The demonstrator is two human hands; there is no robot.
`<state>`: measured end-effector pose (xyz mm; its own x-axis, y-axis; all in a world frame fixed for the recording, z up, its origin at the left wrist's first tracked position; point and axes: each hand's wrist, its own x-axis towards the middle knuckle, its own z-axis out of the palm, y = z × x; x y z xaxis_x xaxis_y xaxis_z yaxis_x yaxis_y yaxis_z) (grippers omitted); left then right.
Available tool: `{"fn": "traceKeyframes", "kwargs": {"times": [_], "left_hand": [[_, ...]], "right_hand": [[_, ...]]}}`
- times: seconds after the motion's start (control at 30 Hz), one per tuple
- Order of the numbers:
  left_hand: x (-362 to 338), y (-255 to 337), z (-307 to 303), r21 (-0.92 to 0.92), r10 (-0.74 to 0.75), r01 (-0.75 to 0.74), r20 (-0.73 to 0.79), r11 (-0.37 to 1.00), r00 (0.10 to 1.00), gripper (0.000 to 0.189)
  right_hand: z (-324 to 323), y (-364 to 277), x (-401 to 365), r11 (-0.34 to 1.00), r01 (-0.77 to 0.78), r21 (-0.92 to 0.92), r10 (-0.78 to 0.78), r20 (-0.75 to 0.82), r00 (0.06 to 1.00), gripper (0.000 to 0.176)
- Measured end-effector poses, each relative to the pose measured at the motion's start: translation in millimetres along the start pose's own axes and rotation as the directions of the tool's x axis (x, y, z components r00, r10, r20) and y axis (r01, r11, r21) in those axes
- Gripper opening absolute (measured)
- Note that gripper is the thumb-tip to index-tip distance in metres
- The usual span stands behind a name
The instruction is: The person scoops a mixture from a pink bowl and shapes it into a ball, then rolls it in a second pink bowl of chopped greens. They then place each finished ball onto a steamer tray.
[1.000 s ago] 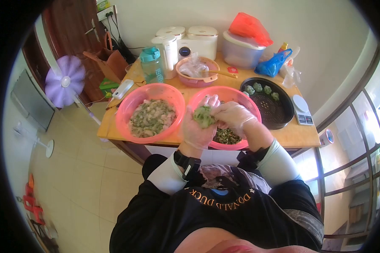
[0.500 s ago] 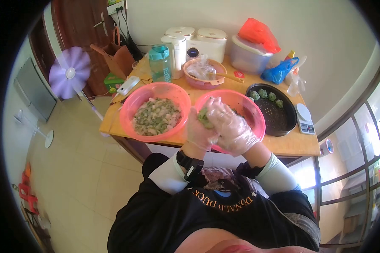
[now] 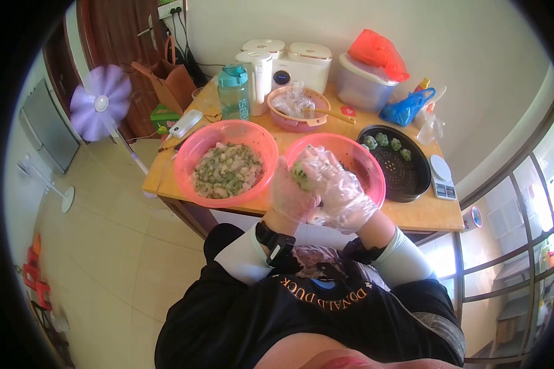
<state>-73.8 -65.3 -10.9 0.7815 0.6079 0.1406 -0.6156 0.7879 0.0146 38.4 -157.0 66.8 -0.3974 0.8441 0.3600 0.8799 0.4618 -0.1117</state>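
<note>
In clear plastic gloves, my left hand [image 3: 291, 198] and my right hand [image 3: 348, 195] are cupped together over the near rim of the right pink bowl [image 3: 375, 165]. Between the palms sits a sticky green ball [image 3: 300, 176], partly covered by the fingers. My left hand supports it from the left, and my right hand curls against it from the right. That bowl's contents are mostly hidden behind my hands. To the left, another pink bowl [image 3: 184, 149] holds a chopped white and green mixture [image 3: 229, 170]. Several similar green balls [image 3: 396, 144] rest along the far side of a round black pan [image 3: 406, 181].
A kitchen scale [image 3: 442, 177] lies right of the pan. Behind the bowls are a teal bottle [image 3: 233, 92], a smaller pink basin [image 3: 297, 123], white appliances [image 3: 309, 64], a lidded tub [image 3: 364, 86] and a blue bag [image 3: 407, 108]. A purple fan [image 3: 101, 103] stands left of the table.
My right hand has shifted slightly down and rotated around the green ball, showing the fingers differently. The ball stays between both palms. The camera view has moved slightly.
</note>
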Motion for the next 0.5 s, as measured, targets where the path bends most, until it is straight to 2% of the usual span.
{"fn": "traceKeyframes", "kwargs": {"times": [0.03, 0.07, 0.1, 0.17, 0.27, 0.33, 0.37, 0.4, 0.43, 0.47, 0.5], "left_hand": [[0.0, -1.9, -3.0, 0.138, 0.070, -0.074, 0.034, 0.988, 0.997, 0.076], [0.2, -3.2, -5.0, 0.271, 0.132, -0.148, 0.078, 0.951, 0.988, 0.077], [0.6, -3.7, -5.9, 0.275, 0.126, -0.143, 0.079, 0.951, 0.989, 0.077], [1.5, -4.5, 0.1, 0.298, 0.139, -0.139, 0.022, 0.944, 0.990, 0.080], [2.5, -2.1, -7.1, 0.314, 0.123, -0.124, 0.023, 0.941, 0.992, 0.079], [-0.7, -4.1, -2.5, 0.323, 0.127, -0.121, 0.005, 0.939, 0.992, 0.078], [-1.8, -4.5, 0.5, 0.330, 0.133, -0.122, -0.012, 0.936, 0.991, 0.077], [-1.4, -1.9, 0.4, 0.332, 0.134, -0.122, -0.014, 0.935, 0.991, 0.077], [-0.9, 2.0, 0.3, 0.231, 0.059, -0.059, 0.005, 0.971, 0.998, 0.075], [-0.6, 4.4, 0.5, 0.128, -0.014, 0.009, 0.033, 0.992, 0.999, 0.073], [0.5, 3.9, 0.9, 0.126, -0.011, 0.007, 0.032, 0.992, 0.999, 0.073]], "right_hand": [[0.5, -6.9, 4.3, 1.000, -0.002, 0.000, 0.002, -0.002, 1.000, 0.109], [2.6, -14.3, 7.7, 0.996, -0.054, -0.070, 0.058, 0.064, 0.996, 0.112], [4.8, -18.9, 9.5, 0.985, -0.100, -0.142, 0.119, 0.127, 0.985, 0.114], [9.0, -17.7, 10.4, 0.984, -0.097, -0.146, 0.116, 0.128, 0.985, 0.118], [9.2, -18.7, 11.3, 0.990, -0.115, -0.083, 0.125, 0.127, 0.984, 0.119], [-0.8, -22.5, 16.4, 0.976, -0.213, -0.054, 0.220, 0.215, 0.952, 0.119], [5.3, -14.6, 13.6, 0.976, -0.213, -0.052, 0.220, 0.213, 0.952, 0.119], [15.5, -0.2, 7.0, 0.984, -0.176, 0.026, 0.172, 0.094, 0.980, 0.119], [15.4, 6.3, 3.9, 0.987, -0.127, 0.100, 0.131, -0.028, 0.991, 0.120], [12.4, 10.7, 0.0, 0.996, -0.066, 0.064, 0.071, -0.075, 0.995, 0.119], [12.8, 10.3, -0.4, 0.996, -0.064, 0.065, 0.069, -0.073, 0.995, 0.119]]}}
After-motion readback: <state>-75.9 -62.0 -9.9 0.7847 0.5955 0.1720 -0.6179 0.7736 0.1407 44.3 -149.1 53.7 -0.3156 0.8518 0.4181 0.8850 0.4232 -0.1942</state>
